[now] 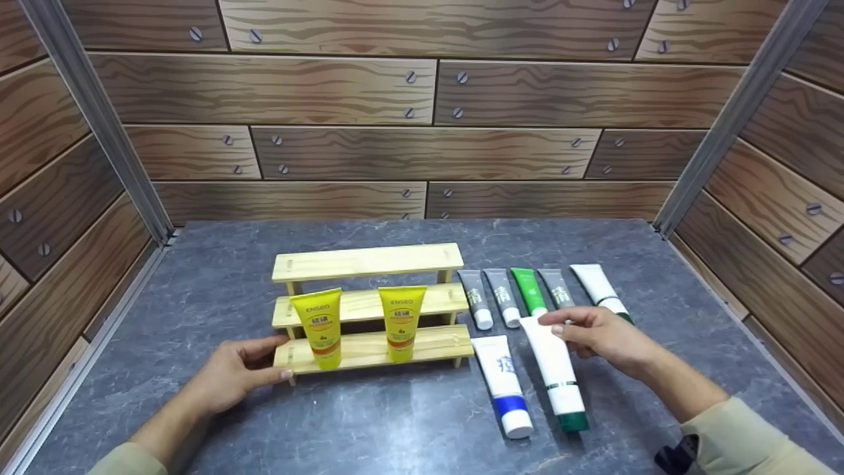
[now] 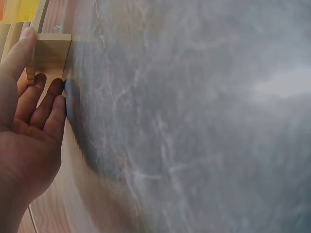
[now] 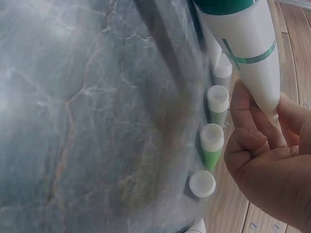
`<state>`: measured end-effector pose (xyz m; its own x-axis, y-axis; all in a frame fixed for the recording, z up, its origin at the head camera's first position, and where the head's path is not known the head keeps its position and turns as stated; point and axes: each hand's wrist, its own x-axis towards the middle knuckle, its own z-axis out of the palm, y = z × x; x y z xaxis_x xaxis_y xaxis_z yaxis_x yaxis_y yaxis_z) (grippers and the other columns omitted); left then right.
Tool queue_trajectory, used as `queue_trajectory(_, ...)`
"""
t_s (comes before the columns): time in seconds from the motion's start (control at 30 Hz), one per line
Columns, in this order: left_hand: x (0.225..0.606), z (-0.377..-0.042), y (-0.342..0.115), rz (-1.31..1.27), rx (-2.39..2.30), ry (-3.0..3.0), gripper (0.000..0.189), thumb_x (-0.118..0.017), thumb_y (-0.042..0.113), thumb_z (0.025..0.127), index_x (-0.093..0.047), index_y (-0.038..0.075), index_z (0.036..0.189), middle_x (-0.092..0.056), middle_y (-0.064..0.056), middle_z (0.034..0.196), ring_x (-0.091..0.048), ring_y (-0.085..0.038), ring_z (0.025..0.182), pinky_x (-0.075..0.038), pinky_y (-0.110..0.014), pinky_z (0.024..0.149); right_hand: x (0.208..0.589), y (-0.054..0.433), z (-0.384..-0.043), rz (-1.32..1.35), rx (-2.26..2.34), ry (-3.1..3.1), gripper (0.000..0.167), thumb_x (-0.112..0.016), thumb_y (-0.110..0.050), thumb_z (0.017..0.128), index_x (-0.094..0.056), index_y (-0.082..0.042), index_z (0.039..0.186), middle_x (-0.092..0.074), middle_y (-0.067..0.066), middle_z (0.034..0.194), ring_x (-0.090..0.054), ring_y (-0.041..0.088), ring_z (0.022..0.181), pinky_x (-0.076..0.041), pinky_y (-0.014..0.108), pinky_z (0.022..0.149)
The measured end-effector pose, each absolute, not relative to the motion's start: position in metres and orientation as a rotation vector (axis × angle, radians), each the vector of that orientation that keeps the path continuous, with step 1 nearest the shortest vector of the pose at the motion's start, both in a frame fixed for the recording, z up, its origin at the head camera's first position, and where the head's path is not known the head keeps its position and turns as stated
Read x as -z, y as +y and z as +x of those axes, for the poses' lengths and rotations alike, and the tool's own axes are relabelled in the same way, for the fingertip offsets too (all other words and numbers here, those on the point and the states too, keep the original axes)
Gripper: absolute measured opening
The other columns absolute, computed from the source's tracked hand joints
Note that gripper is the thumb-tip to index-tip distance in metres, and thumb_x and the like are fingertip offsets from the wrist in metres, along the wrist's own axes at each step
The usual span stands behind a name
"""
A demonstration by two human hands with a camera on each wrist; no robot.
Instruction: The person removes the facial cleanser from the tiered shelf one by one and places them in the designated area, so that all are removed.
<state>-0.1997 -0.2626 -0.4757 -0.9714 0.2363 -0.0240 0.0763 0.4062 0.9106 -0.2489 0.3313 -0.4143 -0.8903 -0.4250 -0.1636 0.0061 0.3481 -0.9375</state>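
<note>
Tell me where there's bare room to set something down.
Bare: table before the rack, between left hand and blue-banded tube; strip between rack and back wall; the top shelf. Crowded: right of the rack, where tubes lie and the right hand holds a green-capped tube.

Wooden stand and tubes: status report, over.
Left hand holds left end of stand, two yellow tubes on bottom step. Right hand pinches green-capped white tube. Blue-banded tube lies between it and stand.

One three-tier wooden rack (image 1: pixel 367 260) is standing, and two yellow ENSEO tubes (image 1: pixel 401 323), three grey tubes (image 1: pixel 472 290), one green tube (image 1: pixel 527 287), one blue-banded white tube (image 1: pixel 500 369), two green-capped white tubes (image 1: pixel 554 359) are showing!
</note>
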Motion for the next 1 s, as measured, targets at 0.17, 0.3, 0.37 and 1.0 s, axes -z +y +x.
queue_trajectory(0.17,0.475,-0.200,-0.262,0.271,-1.613,2.510,0.071,-0.089,0.023,0.088,-0.058,-0.005,0.145,-0.064,-0.025,0.140,-0.067,-0.034,0.124,-0.055,-0.023,0.097,0.419,0.331,-0.250,-0.355,1.523,2.236,0.042,-0.064,-0.019,0.108,-0.061,0.006,0.141,-0.039,-0.008,0.066,-0.035,0.008,0.058,-0.033,0.027,0.058)
queue_trajectory(0.3,0.474,-0.200,-0.262,0.260,-1.589,2.529,0.071,-0.090,0.025,0.088,-0.059,-0.004,0.145,-0.065,-0.025,0.140,-0.067,-0.033,0.123,-0.056,-0.028,0.099,0.424,0.330,-0.251,-0.341,1.487,2.251,0.042,-0.065,-0.022,0.108,-0.063,0.003,0.141,-0.039,-0.008,0.065,-0.035,0.009,0.058,-0.032,0.031,0.059)
queue_trajectory(0.37,0.474,-0.200,-0.262,0.259,-1.588,2.529,0.071,-0.089,0.024,0.088,-0.059,-0.005,0.145,-0.065,-0.025,0.140,-0.067,-0.033,0.123,-0.057,-0.032,0.101,0.425,0.330,-0.251,-0.343,1.470,2.260,0.041,-0.066,-0.022,0.108,-0.064,0.003,0.141,-0.038,-0.008,0.065,-0.035,0.009,0.058,-0.033,0.032,0.059)
queue_trajectory(1.0,0.476,-0.201,-0.263,0.307,-1.633,2.510,0.070,-0.088,0.020,0.088,-0.058,-0.009,0.144,-0.064,-0.027,0.139,-0.066,-0.036,0.125,-0.055,-0.023,0.097,0.439,0.325,-0.255,-0.272,1.553,2.158,0.043,-0.064,-0.020,0.108,-0.061,0.006,0.142,-0.076,0.004,0.114,-0.072,0.014,0.091,-0.062,0.033,0.082)
